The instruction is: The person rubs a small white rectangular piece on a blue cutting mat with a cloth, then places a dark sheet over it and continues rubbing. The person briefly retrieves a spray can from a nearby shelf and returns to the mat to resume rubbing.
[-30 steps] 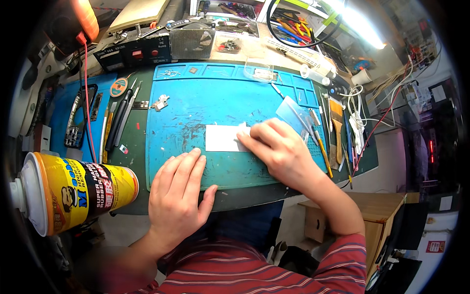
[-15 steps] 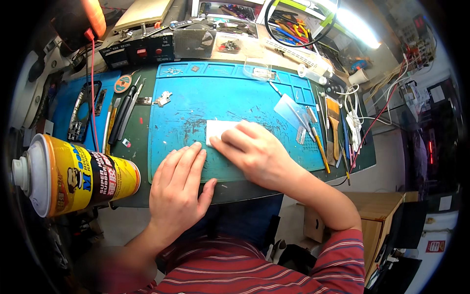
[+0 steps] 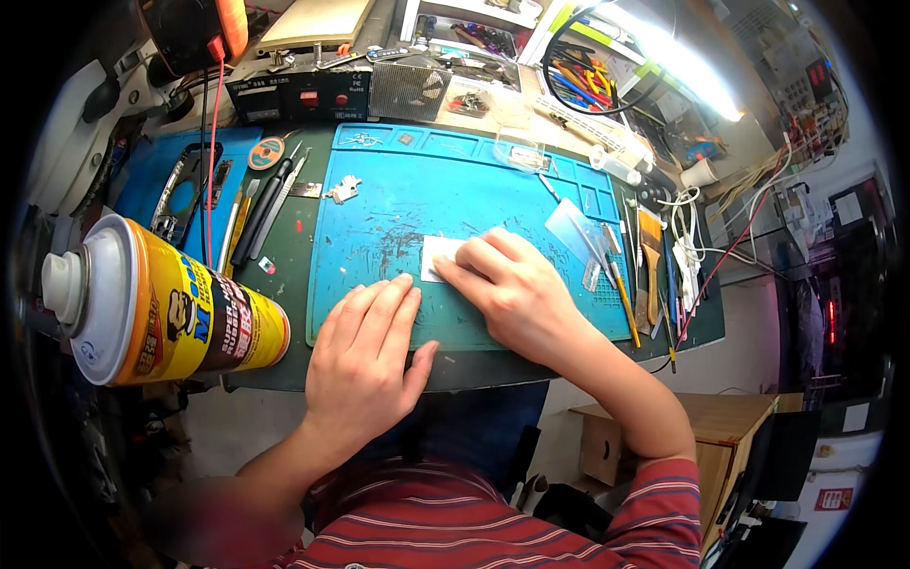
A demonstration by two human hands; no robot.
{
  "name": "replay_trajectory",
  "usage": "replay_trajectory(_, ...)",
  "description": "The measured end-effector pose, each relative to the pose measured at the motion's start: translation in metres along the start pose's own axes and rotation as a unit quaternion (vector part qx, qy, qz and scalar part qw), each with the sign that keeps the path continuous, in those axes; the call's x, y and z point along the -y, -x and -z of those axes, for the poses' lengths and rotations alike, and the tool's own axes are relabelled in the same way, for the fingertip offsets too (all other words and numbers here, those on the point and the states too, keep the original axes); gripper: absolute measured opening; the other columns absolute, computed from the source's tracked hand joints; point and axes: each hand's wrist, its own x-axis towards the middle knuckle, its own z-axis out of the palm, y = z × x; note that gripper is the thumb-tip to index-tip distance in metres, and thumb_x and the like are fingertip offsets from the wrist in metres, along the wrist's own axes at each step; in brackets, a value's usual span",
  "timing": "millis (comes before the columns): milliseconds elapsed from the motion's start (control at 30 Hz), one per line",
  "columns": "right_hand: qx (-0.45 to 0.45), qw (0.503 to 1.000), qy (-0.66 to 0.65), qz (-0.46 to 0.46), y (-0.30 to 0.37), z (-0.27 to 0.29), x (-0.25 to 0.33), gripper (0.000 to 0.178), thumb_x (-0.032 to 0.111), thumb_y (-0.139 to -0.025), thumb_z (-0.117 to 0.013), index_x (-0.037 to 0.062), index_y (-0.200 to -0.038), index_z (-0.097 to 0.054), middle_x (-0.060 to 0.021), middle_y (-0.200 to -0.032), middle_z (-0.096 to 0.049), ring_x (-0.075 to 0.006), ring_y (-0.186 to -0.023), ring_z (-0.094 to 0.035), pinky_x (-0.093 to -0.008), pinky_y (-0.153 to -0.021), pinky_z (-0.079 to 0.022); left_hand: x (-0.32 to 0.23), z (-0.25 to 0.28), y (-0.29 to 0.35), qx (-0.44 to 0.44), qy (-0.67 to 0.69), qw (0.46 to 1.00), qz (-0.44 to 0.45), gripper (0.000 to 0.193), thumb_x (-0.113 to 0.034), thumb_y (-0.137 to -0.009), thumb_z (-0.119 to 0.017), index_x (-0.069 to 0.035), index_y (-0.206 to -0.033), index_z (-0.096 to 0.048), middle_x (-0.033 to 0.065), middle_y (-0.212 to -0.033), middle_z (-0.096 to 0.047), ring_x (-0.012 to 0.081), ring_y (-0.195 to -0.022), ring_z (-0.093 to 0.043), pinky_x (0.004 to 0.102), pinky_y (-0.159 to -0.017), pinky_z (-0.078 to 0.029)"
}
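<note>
Two hands on the blue work mat here. The right hand lies flat with its fingers pressing on a small white wipe near the middle of the mat (pressed down rather than pinched, as far as I can tell). The left hand rests palm-down with its fingers spread on the mat's near edge, holding nothing. A big yellow spray can lies on its side just off the mat's left edge, cap on. The clear tray at the mat's far edge has something small in it, too tiny to make out. Tweezers and brushes crowd the right edge. The mat's left half and far middle are mostly open, with a small metal bracket there.
</note>
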Motion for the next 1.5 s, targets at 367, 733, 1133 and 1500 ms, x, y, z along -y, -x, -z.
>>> replay_trajectory(367, 0.021, 0.999, 0.029, -0.003, -0.013, -0.003, 0.007, 0.051, 0.001, -0.078, -0.073, 0.001, -0.129, -0.078, -0.0067, -0.108, -0.066, -0.0259, -0.099, -0.065, -0.0388, -0.09, -0.057, 0.001, -0.003, 0.002, -0.013, 0.022, 1.0, 0.005, 0.056, -0.023, -0.091, -0.084, 0.001, -0.14, -0.072, 0.0137, -0.148, -0.069, 0.0333, -0.136, -0.063, 0.0483, -0.118, -0.05)
replay_trajectory(733, 0.038, 0.999, 0.011, -0.013, -0.002, 0.0, 0.003, 0.05, 0.003, -0.08, -0.073, 0.0018, -0.129, -0.077, -0.0076, -0.107, -0.065, -0.0272, -0.101, -0.064, -0.04, -0.091, -0.058, 0.004, -0.004, 0.003, -0.015, 0.032, 0.999, -0.004, 0.055, -0.025, -0.093, -0.083, 0.002, -0.139, -0.071, 0.0132, -0.147, -0.069, 0.0321, -0.137, -0.063, 0.0478, -0.118, -0.05)
replay_trajectory(1133, 0.047, 0.998, 0.031, -0.019, 0.025, 0.014, -0.007, 0.047, 0.0, -0.08, -0.071, 0.0029, -0.127, -0.077, -0.0075, -0.107, -0.065, -0.0276, -0.102, -0.064, -0.0386, -0.093, -0.057, 0.006, -0.003, 0.006, -0.02, 0.009, 1.0, -0.008, 0.055, -0.031, -0.097, -0.08, 0.006, -0.137, -0.072, 0.0155, -0.145, -0.07, 0.0306, -0.137, -0.063, 0.0466, -0.123, -0.048)
replay_trajectory(1500, 0.059, 0.997, 0.043, -0.022, 0.023, 0.014, -0.007, 0.05, 0.0, -0.078, -0.072, 0.0039, -0.128, -0.077, -0.0069, -0.108, -0.066, -0.0274, -0.102, -0.065, -0.0399, -0.094, -0.058, 0.005, -0.006, 0.007, -0.031, 0.023, 0.999, -0.001, 0.054, -0.028, -0.094, -0.082, 0.004, -0.137, -0.072, 0.0141, -0.147, -0.069, 0.0316, -0.137, -0.063, 0.0472, -0.12, -0.049)
